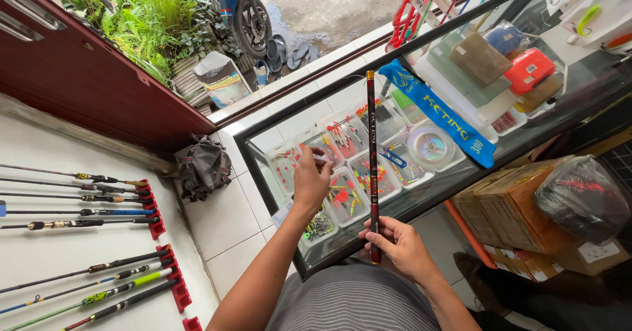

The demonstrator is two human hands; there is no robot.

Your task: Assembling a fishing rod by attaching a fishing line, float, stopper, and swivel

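Right hand (395, 242) gripping dark red rod (372, 166) butt, tip pointing away, left hand (311, 179) loosely open on glass counter (421, 196)

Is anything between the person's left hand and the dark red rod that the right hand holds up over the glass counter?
Nothing visible. The left hand hovers over the glass counter, apart from the rod, with only open air in the gap. The right hand grips the rod's lower end.

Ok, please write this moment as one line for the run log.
right hand: holds red-black fishing rod upright at its butt | left hand: resting on glass counter | lure boxes under glass
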